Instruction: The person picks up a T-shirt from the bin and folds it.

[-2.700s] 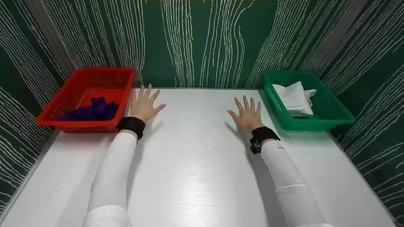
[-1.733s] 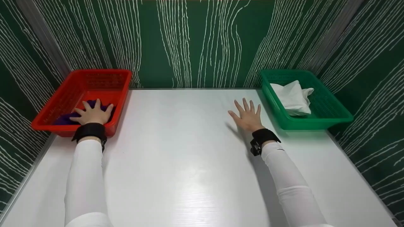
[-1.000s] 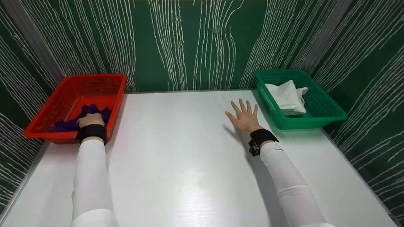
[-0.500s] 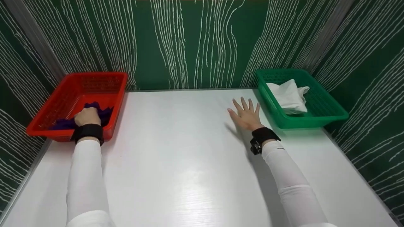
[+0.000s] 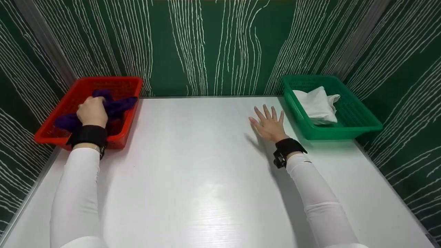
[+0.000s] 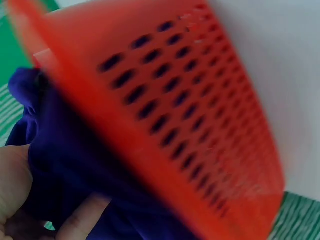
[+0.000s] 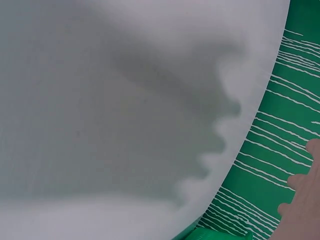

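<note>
My left hand (image 5: 92,112) grips a bunched purple cloth (image 5: 119,106) over the red basket (image 5: 125,132) at the left. In the left wrist view the thumb and a finger close on the purple cloth (image 6: 65,150) beside the perforated wall of the red basket (image 6: 165,90). Folds of the fabric hang out on both sides of the fist. My right hand (image 5: 270,125) is held with fingers spread above the white table, left of the green basket (image 5: 344,134). Its shadow falls on the table in the right wrist view. A crumpled white cloth (image 5: 317,105) lies in the green basket.
The white table (image 5: 200,165) stretches between the two baskets. Green walls (image 5: 224,48) with white wavy lines stand at the back and both sides, with grey posts (image 5: 361,38) at the corners.
The left hand went from beside the red basket into it, curled round the purple cloth and has lifted it up from the basket's floor. The right hand has stayed nearly still.
</note>
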Action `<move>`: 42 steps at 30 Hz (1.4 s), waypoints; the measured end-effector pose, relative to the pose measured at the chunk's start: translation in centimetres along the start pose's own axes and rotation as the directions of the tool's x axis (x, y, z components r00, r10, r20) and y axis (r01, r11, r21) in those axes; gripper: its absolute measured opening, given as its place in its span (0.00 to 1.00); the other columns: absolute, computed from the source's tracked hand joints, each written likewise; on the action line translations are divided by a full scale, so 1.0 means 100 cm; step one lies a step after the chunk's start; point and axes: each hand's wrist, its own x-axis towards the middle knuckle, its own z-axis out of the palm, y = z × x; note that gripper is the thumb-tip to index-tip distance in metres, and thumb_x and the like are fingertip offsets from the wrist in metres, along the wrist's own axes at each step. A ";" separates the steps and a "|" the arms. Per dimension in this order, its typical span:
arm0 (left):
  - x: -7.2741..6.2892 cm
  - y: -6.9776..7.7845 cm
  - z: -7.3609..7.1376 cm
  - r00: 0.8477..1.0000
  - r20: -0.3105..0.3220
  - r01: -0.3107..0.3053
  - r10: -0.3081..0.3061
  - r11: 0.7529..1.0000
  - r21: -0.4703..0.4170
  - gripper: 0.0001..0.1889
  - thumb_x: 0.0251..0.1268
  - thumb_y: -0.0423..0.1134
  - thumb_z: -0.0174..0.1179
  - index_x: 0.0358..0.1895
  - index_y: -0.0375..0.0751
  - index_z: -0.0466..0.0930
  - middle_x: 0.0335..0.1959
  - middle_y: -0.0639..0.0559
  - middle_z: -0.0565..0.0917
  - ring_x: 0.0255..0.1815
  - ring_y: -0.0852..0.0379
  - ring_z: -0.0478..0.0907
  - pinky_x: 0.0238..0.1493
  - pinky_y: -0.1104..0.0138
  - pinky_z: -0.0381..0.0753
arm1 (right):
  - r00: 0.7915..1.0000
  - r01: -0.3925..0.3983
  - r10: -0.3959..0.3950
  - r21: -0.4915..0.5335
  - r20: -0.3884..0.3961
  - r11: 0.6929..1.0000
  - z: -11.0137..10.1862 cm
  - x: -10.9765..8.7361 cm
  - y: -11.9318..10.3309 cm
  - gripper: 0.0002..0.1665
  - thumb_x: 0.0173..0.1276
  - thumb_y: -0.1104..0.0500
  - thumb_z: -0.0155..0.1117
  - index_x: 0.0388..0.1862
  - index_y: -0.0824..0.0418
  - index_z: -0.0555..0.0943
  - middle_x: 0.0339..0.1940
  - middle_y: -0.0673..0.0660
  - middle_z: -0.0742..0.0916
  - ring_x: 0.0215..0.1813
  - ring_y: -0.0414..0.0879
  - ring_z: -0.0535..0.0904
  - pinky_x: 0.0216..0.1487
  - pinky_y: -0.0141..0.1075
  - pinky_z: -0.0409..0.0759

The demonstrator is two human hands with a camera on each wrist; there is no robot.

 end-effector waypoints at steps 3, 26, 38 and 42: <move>-0.001 0.011 -0.015 0.996 -0.073 -0.054 0.051 0.998 -0.042 0.20 0.71 0.22 0.47 0.63 0.30 0.79 0.56 0.22 0.78 0.52 0.18 0.77 0.51 0.30 0.79 | 1.000 -0.003 0.003 -0.001 0.003 1.000 -0.002 0.000 0.001 0.42 0.82 0.33 0.34 0.86 0.49 0.48 0.88 0.63 0.49 0.87 0.68 0.36 0.81 0.69 0.24; -0.054 0.160 -0.059 0.914 -0.085 -0.406 0.398 0.882 -0.240 0.19 0.60 0.25 0.64 0.55 0.39 0.83 0.53 0.35 0.83 0.57 0.31 0.81 0.57 0.39 0.80 | 1.000 -0.011 0.012 -0.010 0.013 1.000 -0.007 -0.002 0.007 0.43 0.82 0.32 0.34 0.87 0.48 0.46 0.88 0.63 0.48 0.88 0.67 0.33 0.80 0.70 0.22; -0.121 0.196 0.066 0.731 0.139 -0.600 0.668 0.727 -0.334 0.20 0.59 0.27 0.69 0.55 0.43 0.83 0.55 0.41 0.84 0.56 0.38 0.83 0.57 0.44 0.84 | 1.000 0.000 0.000 -0.004 0.012 1.000 -0.005 -0.005 0.008 0.42 0.82 0.33 0.36 0.86 0.49 0.47 0.88 0.63 0.48 0.87 0.67 0.34 0.80 0.70 0.22; -0.139 0.195 0.094 0.678 0.164 -0.633 0.717 0.682 -0.365 0.20 0.60 0.27 0.69 0.55 0.44 0.83 0.61 0.42 0.82 0.66 0.37 0.78 0.57 0.41 0.84 | 1.000 0.006 -0.006 0.004 0.005 1.000 -0.003 -0.006 0.009 0.42 0.82 0.34 0.38 0.86 0.50 0.49 0.88 0.65 0.50 0.87 0.68 0.36 0.80 0.70 0.23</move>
